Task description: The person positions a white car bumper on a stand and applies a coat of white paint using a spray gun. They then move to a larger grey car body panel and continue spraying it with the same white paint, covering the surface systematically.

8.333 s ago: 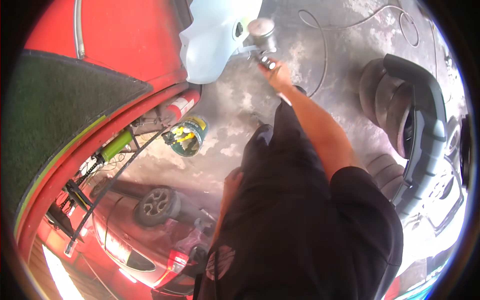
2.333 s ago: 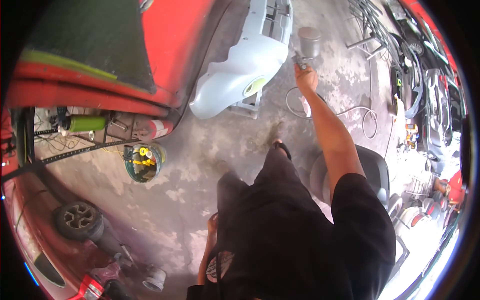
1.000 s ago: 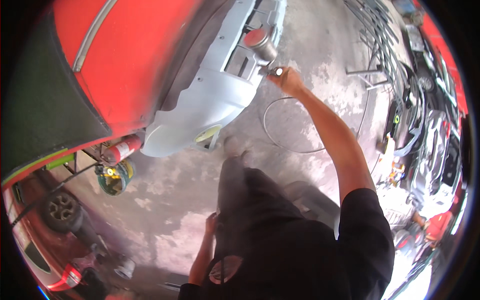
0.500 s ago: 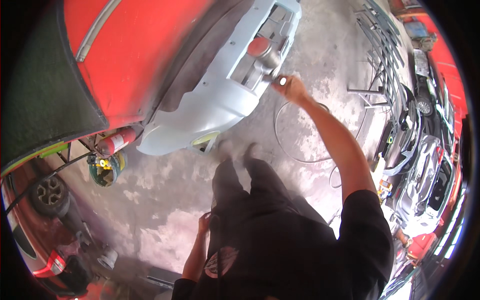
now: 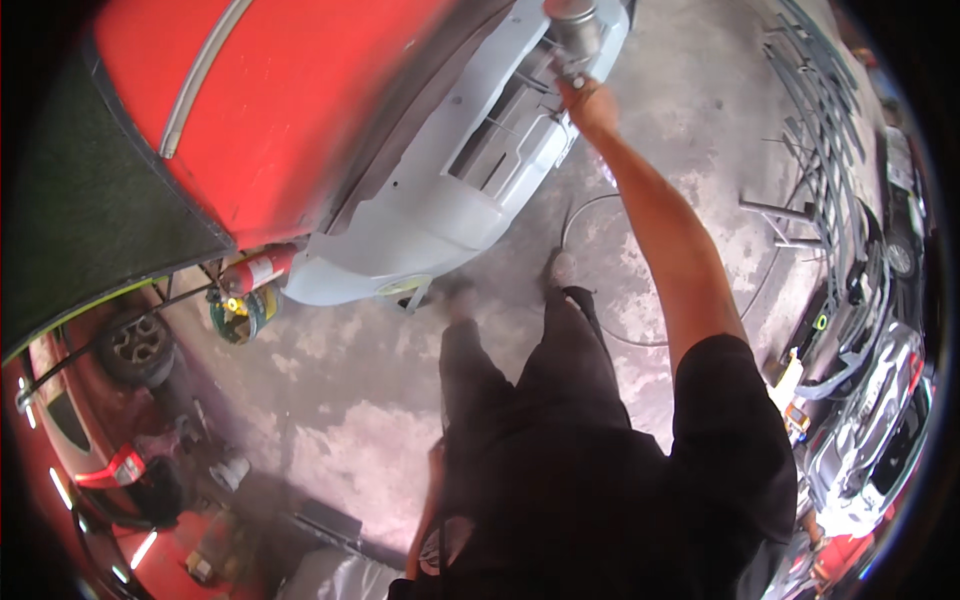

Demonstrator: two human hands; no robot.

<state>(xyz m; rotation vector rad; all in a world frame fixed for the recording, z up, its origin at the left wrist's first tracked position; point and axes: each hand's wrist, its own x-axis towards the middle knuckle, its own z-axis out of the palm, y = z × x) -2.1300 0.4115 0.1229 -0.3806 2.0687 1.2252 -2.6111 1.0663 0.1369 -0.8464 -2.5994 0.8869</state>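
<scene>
Spray gun fills the right hand, fingers curled around its grip, above the far end of a pale bumper. The outstretched arm likely keeps clothing off the panel; the metal cup rides on top, presumably to feed downward. The left hand rests beside the thigh, its fingers too obscured to read.
</scene>
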